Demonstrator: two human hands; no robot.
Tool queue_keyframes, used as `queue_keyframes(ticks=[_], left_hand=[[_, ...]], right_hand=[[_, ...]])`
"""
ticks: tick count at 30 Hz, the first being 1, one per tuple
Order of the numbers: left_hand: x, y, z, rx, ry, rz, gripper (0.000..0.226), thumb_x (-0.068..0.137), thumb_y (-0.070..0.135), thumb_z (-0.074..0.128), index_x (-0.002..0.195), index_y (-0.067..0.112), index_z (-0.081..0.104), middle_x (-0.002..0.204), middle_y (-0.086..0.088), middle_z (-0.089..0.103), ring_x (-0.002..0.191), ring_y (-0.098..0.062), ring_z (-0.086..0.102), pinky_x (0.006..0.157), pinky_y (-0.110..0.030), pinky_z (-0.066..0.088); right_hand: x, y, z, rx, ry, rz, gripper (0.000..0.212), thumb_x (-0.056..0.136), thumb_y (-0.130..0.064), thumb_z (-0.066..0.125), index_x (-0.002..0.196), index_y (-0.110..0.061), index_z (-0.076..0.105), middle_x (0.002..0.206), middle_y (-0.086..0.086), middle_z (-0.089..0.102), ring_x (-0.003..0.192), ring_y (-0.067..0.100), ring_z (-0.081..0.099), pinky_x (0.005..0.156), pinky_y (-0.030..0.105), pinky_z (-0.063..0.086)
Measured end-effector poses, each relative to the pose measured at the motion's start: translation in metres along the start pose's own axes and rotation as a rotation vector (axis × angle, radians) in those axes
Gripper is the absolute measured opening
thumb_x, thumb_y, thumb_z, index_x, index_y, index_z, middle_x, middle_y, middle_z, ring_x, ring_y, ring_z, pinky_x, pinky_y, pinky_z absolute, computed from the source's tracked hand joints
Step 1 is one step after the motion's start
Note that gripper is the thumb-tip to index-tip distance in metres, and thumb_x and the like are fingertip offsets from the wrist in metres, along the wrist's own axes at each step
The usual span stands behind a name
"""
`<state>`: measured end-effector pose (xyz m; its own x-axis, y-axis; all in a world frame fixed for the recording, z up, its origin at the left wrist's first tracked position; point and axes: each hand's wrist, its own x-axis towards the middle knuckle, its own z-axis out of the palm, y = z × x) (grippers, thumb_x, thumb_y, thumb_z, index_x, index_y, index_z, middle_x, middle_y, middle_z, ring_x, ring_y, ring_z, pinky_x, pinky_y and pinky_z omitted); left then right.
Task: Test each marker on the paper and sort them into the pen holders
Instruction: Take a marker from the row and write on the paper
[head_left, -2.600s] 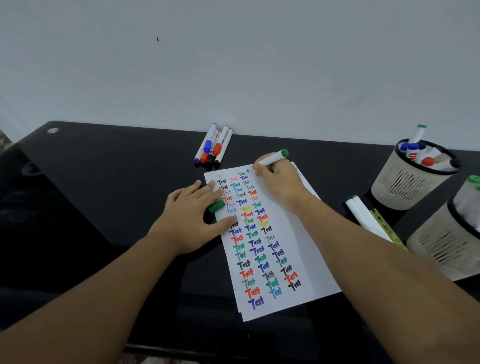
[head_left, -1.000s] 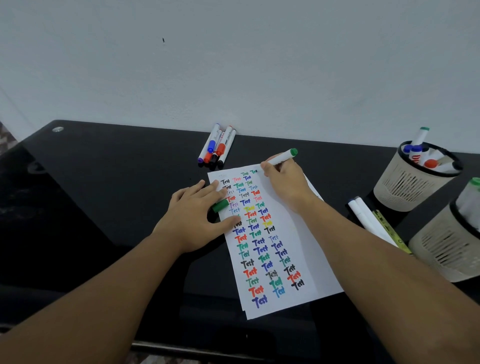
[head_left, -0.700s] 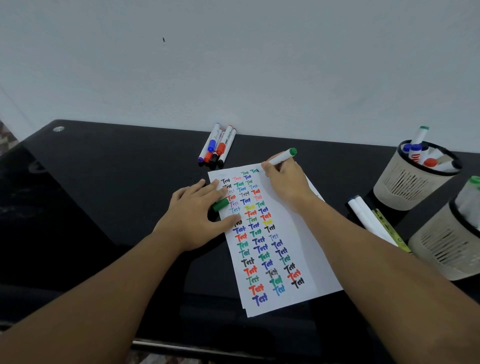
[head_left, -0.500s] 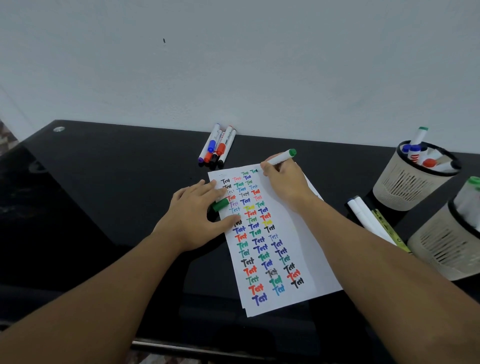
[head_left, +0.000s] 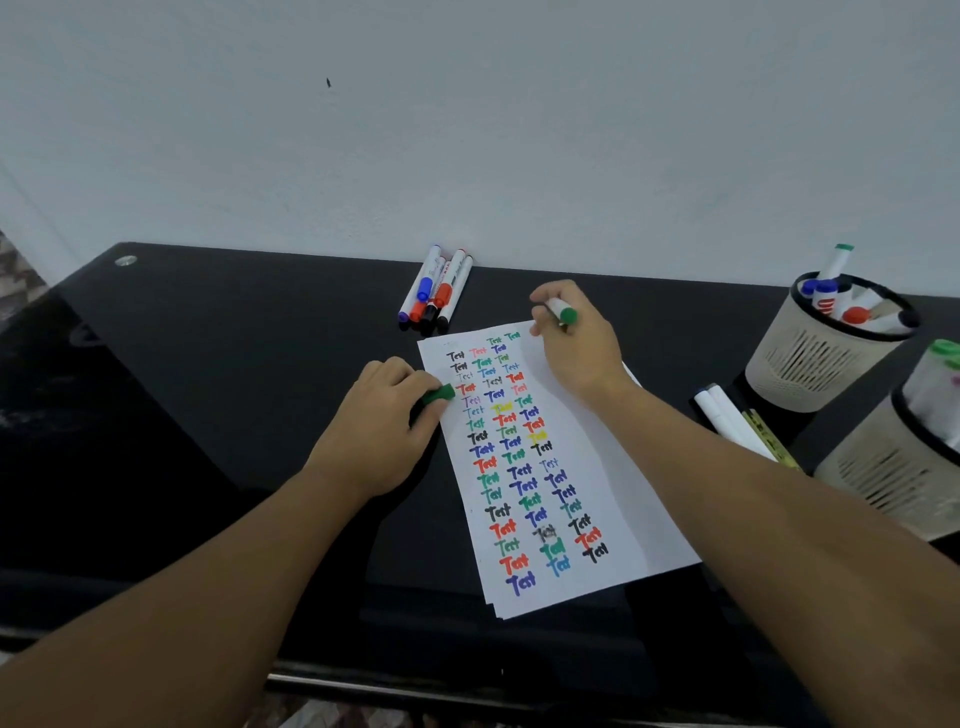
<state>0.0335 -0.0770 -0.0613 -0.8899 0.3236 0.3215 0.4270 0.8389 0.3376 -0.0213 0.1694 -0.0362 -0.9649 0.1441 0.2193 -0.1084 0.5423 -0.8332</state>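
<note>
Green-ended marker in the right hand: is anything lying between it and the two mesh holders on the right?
The green-ended white marker sits in the right hand. Between it and the beige mesh pen holders only low white markers lie flat on the black desk; the path above looks open.

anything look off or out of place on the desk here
Mostly tidy. Two white markers and a yellow ruler-like strip lie loose on the desk beside the pen holders. The paper sits askew, not square to the desk edge.

From my right hand (head_left: 579, 348), the bare black desk (head_left: 675, 317) gives a clear path rightward to the nearer pen holder (head_left: 810, 358). Loose white markers (head_left: 727, 421) lie below that path; a marker cluster (head_left: 434, 291) blocks the left.
</note>
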Motion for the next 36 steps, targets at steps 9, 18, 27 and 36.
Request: queue_keyframes(ticks=[9,18,27,36], left_hand=[[-0.002,0.004,-0.002,-0.054,0.057,-0.07,0.034,0.105,0.033,0.044,0.134,0.024,0.058,0.125,0.005,0.057,0.113,-0.009,0.048,0.091,-0.027,0.045],[-0.003,0.004,-0.002,-0.057,0.055,-0.063,0.035,0.106,0.025,0.044,0.138,0.019,0.056,0.131,0.002,0.058,0.118,-0.013,0.052,0.097,-0.028,0.045],[-0.005,0.007,-0.004,-0.055,0.078,-0.033,0.035,0.106,0.024,0.048,0.139,0.018,0.057,0.13,0.0,0.059,0.117,-0.014,0.053,0.096,-0.026,0.043],[-0.005,0.009,-0.007,-0.046,0.088,0.048,0.032,0.103,0.02,0.053,0.134,0.016,0.061,0.126,0.0,0.063,0.112,-0.013,0.056,0.094,-0.027,0.048]], right_hand=[[-0.037,-0.021,-0.011,0.097,-0.342,-0.027,0.045,0.108,-0.018,0.043,0.148,-0.037,0.048,0.153,-0.002,0.046,0.13,0.012,0.056,0.11,0.042,0.047],[-0.053,-0.023,-0.018,-0.543,-0.389,-0.266,0.034,0.106,-0.035,0.054,0.139,-0.032,0.045,0.129,-0.003,0.068,0.102,0.016,0.066,0.085,0.038,0.057],[-0.06,-0.025,-0.011,-0.548,-0.386,-0.329,0.031,0.108,-0.031,0.052,0.138,-0.032,0.057,0.125,-0.003,0.066,0.109,0.017,0.059,0.091,0.037,0.052],[-0.058,-0.035,0.006,-0.565,-0.365,-0.412,0.029,0.106,-0.033,0.054,0.135,-0.033,0.058,0.131,-0.006,0.067,0.111,0.017,0.063,0.098,0.043,0.051]])
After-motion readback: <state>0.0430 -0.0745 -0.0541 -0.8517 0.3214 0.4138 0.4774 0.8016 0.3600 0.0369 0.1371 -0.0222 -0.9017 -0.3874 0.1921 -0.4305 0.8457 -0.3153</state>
